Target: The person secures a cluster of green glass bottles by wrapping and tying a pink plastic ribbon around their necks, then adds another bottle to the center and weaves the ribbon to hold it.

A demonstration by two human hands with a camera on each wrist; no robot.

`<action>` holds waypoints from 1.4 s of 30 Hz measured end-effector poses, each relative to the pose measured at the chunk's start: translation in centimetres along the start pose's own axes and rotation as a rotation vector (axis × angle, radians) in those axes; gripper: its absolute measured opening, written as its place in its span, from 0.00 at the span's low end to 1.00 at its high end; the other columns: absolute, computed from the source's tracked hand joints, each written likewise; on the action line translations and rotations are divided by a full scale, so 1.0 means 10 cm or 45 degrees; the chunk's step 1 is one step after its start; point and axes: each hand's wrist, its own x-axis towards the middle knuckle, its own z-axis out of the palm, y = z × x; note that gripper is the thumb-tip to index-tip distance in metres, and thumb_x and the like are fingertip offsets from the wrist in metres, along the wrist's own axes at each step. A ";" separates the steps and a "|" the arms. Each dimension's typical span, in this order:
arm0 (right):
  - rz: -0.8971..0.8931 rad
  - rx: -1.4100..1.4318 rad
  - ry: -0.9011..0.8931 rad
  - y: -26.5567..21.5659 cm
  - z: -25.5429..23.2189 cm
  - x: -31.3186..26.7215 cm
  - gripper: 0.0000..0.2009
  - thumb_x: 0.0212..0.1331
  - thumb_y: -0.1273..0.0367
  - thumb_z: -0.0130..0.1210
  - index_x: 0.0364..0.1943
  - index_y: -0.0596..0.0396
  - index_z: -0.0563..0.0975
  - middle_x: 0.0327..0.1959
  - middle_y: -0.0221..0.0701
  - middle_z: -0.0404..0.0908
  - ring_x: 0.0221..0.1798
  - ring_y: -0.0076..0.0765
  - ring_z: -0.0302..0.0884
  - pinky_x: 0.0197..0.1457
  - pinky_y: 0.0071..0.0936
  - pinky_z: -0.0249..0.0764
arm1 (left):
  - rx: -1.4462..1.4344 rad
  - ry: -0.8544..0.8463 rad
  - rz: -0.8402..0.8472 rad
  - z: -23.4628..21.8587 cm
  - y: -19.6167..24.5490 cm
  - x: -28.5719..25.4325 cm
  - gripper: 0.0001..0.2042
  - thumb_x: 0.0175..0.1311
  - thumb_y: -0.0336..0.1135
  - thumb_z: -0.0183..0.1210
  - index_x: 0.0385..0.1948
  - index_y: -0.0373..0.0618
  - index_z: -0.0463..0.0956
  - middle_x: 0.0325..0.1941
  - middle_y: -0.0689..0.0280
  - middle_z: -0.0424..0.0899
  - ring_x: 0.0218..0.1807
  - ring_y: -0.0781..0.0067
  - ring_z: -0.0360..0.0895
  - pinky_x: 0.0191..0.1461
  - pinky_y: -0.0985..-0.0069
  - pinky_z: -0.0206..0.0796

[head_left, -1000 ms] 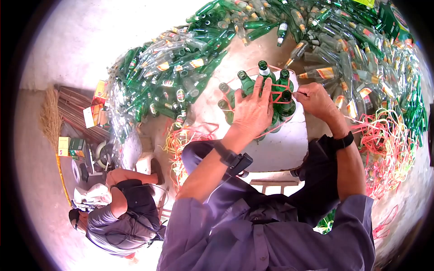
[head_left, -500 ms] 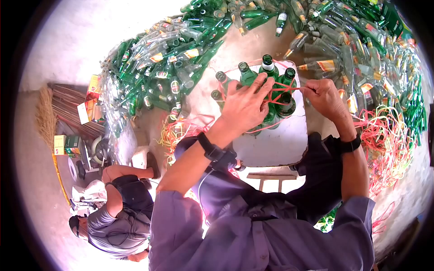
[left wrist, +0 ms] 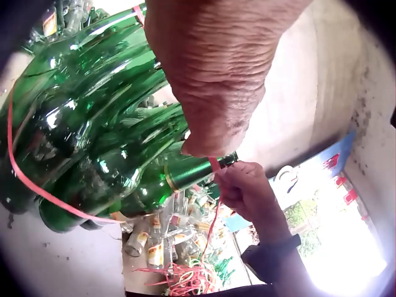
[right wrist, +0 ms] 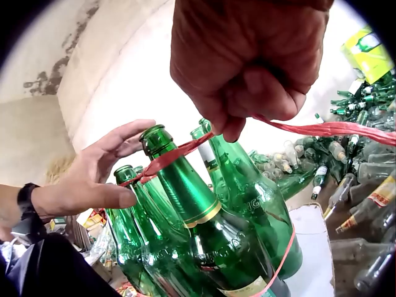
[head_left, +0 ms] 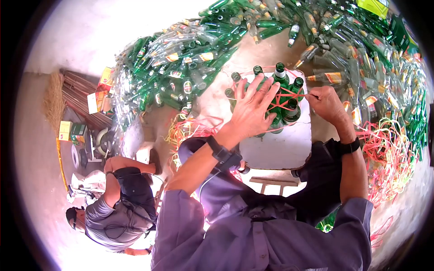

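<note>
Several green bottles point(head_left: 293, 110) point(right wrist: 185, 192) stand bunched upright on a white stool top point(head_left: 275, 151). Red twine point(right wrist: 176, 154) winds around their necks, and a lower red band point(left wrist: 52, 199) circles their bodies. The left hand point(head_left: 254, 108) point(right wrist: 93, 173) lies spread over the necks on the left side, fingers extended and apart. Right of the bottles, the right hand point(head_left: 326, 105) point(left wrist: 244, 189) has its fingers curled tightly round the twine, which runs taut from a bottle neck in the right wrist view; a loose length trails out from the fist.
Heaps of green and clear bottles point(head_left: 181, 67) lie beyond and beside the stool. Tangled red and yellow twine point(head_left: 386, 149) is at the right. Another person point(head_left: 122, 207) sits at the lower left, near a broom point(head_left: 55, 104) and small boxes point(head_left: 65, 130).
The left hand has shifted over the necks and its fingers are spread wider. The right hand has kept its hold on the twine beside the bottles. The head view has shifted slightly.
</note>
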 end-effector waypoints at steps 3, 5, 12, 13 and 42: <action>0.006 0.018 -0.027 0.03 0.01 -0.01 0.16 0.61 0.70 0.59 0.22 0.68 0.69 0.17 0.48 0.63 0.20 0.46 0.53 0.25 0.40 0.59 | 0.080 0.145 -0.314 -0.04 0.09 -0.21 0.54 0.41 0.36 0.76 0.73 0.36 0.51 0.76 0.40 0.53 0.76 0.38 0.51 0.76 0.43 0.43; -0.021 0.023 -0.013 0.06 0.03 -0.01 0.13 0.57 0.72 0.58 0.21 0.68 0.71 0.18 0.52 0.64 0.19 0.54 0.54 0.24 0.41 0.62 | -0.036 0.223 -0.582 0.01 0.08 -0.40 0.56 0.41 0.35 0.75 0.74 0.34 0.47 0.75 0.39 0.54 0.77 0.38 0.50 0.77 0.46 0.43; -0.083 0.051 -0.007 0.13 0.06 0.02 0.12 0.55 0.73 0.55 0.20 0.68 0.69 0.17 0.52 0.61 0.17 0.47 0.51 0.22 0.39 0.58 | -0.602 0.282 -1.086 0.49 -0.01 -0.81 0.59 0.45 0.31 0.74 0.75 0.33 0.36 0.73 0.43 0.58 0.75 0.50 0.58 0.79 0.64 0.47; -0.071 0.047 -0.023 0.14 0.06 0.02 0.12 0.54 0.73 0.55 0.20 0.68 0.68 0.17 0.51 0.59 0.17 0.44 0.50 0.22 0.39 0.58 | -0.731 0.343 -1.075 0.71 -0.05 -0.86 0.60 0.44 0.32 0.74 0.75 0.30 0.34 0.73 0.40 0.57 0.74 0.47 0.59 0.78 0.65 0.50; -0.010 0.015 -0.093 -0.40 0.18 -0.24 0.10 0.54 0.76 0.57 0.18 0.64 0.72 0.17 0.53 0.70 0.22 0.64 0.71 0.25 0.47 0.68 | -1.265 -0.130 -1.046 0.69 -1.09 -0.17 0.62 0.40 0.26 0.76 0.78 0.41 0.37 0.72 0.60 0.68 0.69 0.67 0.67 0.76 0.75 0.59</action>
